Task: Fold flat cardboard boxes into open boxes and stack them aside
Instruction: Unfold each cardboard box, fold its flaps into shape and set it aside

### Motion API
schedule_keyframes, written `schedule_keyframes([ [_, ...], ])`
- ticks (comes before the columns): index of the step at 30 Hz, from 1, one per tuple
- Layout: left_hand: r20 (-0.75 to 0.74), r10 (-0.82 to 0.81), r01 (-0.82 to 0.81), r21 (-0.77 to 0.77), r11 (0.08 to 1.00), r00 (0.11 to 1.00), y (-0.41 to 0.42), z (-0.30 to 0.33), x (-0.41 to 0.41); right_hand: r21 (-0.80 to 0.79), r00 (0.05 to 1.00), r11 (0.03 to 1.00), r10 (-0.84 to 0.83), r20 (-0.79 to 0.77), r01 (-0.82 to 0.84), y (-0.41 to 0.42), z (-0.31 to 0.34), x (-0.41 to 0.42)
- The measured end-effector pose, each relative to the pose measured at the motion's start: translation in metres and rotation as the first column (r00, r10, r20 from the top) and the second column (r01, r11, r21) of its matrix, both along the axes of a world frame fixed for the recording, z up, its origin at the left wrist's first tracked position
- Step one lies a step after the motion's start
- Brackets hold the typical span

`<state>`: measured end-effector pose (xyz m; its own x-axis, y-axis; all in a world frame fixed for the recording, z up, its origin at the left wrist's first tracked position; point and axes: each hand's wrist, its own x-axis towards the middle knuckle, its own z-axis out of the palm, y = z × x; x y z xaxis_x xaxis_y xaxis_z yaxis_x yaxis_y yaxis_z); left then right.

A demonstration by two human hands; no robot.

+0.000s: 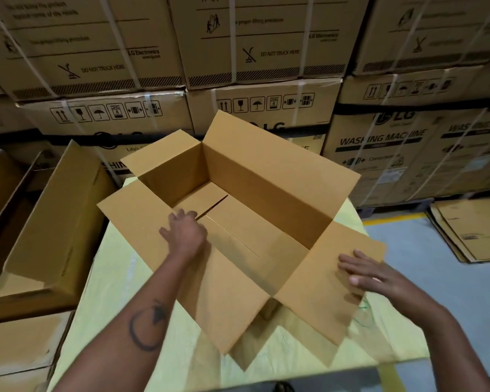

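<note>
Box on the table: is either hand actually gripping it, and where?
No grip. The left hand reaches into the box, fingers spread at its floor flaps. The right hand lies flat on the near-right top flap.

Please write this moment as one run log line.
box: open, on table | left hand: inside box | right hand: flat on flap

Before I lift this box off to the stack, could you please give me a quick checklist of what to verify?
1. Open box standing upright on the yellow-covered table: ok.
2. Bottom flaps lying flat inside: ok.
3. Top flaps folded outward: ok.
4. Left hand gripping the box: not ok, it only rests on the near edge.
5. Right hand gripping: not ok, fingers flat on the right flap.
6. Room on the stacked boxes at left: cannot tell.
</note>
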<state>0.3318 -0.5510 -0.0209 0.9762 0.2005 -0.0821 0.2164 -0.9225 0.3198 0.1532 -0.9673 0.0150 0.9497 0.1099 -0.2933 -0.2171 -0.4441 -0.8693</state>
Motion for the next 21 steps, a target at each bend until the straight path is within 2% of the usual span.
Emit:
schedule_keyframes([
  [1,-0.041,-0.024,0.025,0.026,0.999,0.999,-0.019,0.0,-0.008,-0.077,0.998,0.995,-0.067,0.018,0.068,0.004,0.003,0.012],
  [2,-0.08,-0.066,0.071,0.057,0.996,0.995,-0.038,0.0,-0.016,-0.245,0.99,0.96,-0.119,0.076,0.134,0.009,0.004,0.026],
  [4,-0.108,-0.189,0.199,0.09,0.976,0.976,-0.072,-0.001,-0.033,-0.562,0.973,0.797,-0.145,0.177,0.221,0.022,0.003,0.05],
  [6,-0.072,-0.336,0.336,-0.021,0.942,0.939,-0.106,0.0,-0.052,-0.682,0.962,0.679,-0.179,0.205,0.272,0.034,0.008,0.068],
  [8,-0.065,-0.464,0.434,-0.256,0.864,0.884,-0.143,0.002,-0.074,-0.73,0.953,0.614,-0.211,0.216,0.301,0.044,0.015,0.08],
  [10,-0.128,-0.537,0.45,-0.404,0.796,0.834,-0.176,0.005,-0.095,-0.793,0.958,0.538,-0.193,0.213,0.285,0.054,0.019,0.089],
  [12,-0.188,-0.539,0.428,-0.422,0.799,0.821,-0.2,0.004,-0.105,-0.833,0.967,0.495,-0.183,0.178,0.247,0.062,0.019,0.094],
  [16,-0.262,-0.493,0.401,-0.334,0.853,0.829,-0.206,-0.003,-0.108,-0.88,0.985,0.446,-0.123,0.124,0.167,0.069,0.008,0.099],
  [19,-0.267,-0.516,0.429,-0.322,0.844,0.814,-0.194,-0.007,-0.114,-0.838,0.977,0.502,-0.111,0.182,0.213,0.063,0.004,0.106],
  [21,-0.24,-0.551,0.468,-0.326,0.821,0.8,-0.183,-0.006,-0.116,-0.776,0.959,0.564,-0.186,0.213,0.282,0.054,0.008,0.114],
])
